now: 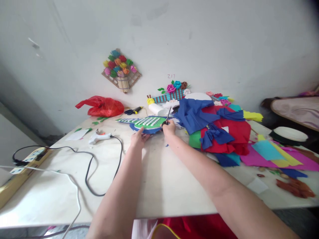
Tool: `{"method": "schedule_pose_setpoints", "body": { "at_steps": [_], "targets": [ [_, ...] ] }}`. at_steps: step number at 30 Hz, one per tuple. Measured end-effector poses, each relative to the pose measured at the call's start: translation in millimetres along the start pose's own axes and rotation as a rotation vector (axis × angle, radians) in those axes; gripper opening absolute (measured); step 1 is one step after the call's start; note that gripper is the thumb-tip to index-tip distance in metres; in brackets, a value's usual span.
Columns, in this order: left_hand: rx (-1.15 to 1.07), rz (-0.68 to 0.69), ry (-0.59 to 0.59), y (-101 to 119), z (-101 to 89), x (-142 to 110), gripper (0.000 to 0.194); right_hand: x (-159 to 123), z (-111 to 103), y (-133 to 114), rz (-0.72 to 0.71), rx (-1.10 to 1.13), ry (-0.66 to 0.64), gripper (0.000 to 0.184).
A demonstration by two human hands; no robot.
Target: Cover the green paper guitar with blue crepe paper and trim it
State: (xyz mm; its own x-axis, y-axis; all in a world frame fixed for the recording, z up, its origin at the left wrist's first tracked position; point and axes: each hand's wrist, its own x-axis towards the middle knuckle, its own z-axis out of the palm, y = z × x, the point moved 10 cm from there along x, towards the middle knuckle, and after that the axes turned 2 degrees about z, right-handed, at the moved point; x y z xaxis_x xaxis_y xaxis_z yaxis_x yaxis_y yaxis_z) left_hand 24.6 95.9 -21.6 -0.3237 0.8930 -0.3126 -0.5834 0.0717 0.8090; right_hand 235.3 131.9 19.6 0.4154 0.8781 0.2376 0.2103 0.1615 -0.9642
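Note:
Near the middle of the table, my left hand (140, 136) grips the near edge of a flat green and blue craft piece (151, 122). Rows of white strips run across its green face, and it narrows toward the left. A pair of scissors (168, 115) is in my right hand (168, 128), its blades pointing up and away. The right hand is at the right end of the craft piece; whether the blades touch it I cannot tell. Blue crepe paper (193, 113) lies crumpled just to the right.
At left are a white glue gun (99, 136) with a black cord, and a power strip (35, 155). Farther back sit a red plastic bag (103, 107) and pliers (133, 110). Red paper (239, 134) and magenta sheets (259, 161) cover the right side, near a white-topped round container (290, 133).

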Motion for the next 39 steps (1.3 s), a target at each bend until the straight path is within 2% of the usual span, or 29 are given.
{"method": "schedule_pose_setpoints", "body": {
  "at_steps": [5,9,13,16,18,22,24,26,30,33,35,36,37,39],
  "targets": [
    [0.080,0.030,0.090,8.8,-13.4,14.2,0.032,-18.6,-3.5,13.6,0.219,0.095,-0.026,0.023],
    [0.166,0.010,0.125,19.1,-30.6,23.6,0.032,-32.2,-19.6,9.3,0.274,0.090,0.068,0.021],
    [0.224,-0.041,0.118,20.5,-39.6,28.2,0.035,-61.3,2.2,11.9,0.375,0.264,-0.036,0.030],
    [0.270,-0.051,0.092,17.9,-36.7,29.7,0.037,-73.3,13.1,14.5,0.395,0.272,-0.117,0.031],
    [0.295,-0.031,0.111,18.4,-36.0,29.8,0.039,-66.1,5.1,18.5,0.377,0.205,-0.103,0.030],
    [0.312,-0.005,0.146,20.0,-36.5,26.5,0.040,-26.1,-37.0,17.4,0.192,-0.062,0.065,0.027],
    [0.302,-0.009,0.129,19.5,-36.4,23.5,0.039,-10.0,-49.5,16.7,0.117,-0.136,0.109,0.024],
    [0.300,-0.005,0.103,19.8,-36.7,20.3,0.038,-0.6,-52.9,15.4,0.050,-0.151,0.123,0.022],
    [0.414,0.006,0.068,24.4,-40.0,13.6,0.034,5.5,-39.7,18.4,0.004,-0.197,0.069,0.024],
    [0.633,0.161,0.146,48.4,-44.5,3.4,0.041,8.8,-28.0,23.7,-0.003,-0.183,0.015,0.028],
    [0.826,0.507,0.236,84.4,-34.4,-16.0,0.050,11.2,-22.0,29.9,0.026,-0.115,-0.025,0.030],
    [0.882,0.654,0.219,94.7,-22.9,-26.9,0.052,12.1,-19.6,33.2,0.048,-0.072,-0.043,0.031],
    [0.918,0.774,0.142,98.6,-7.6,-36.7,0.051,12.6,-17.9,35.7,0.068,-0.032,-0.056,0.032],
    [0.938,0.903,-0.142,89.6,26.4,-52.0,0.049,12.6,-16.9,37.6,0.091,0.022,-0.061,0.035]
  ]
}}
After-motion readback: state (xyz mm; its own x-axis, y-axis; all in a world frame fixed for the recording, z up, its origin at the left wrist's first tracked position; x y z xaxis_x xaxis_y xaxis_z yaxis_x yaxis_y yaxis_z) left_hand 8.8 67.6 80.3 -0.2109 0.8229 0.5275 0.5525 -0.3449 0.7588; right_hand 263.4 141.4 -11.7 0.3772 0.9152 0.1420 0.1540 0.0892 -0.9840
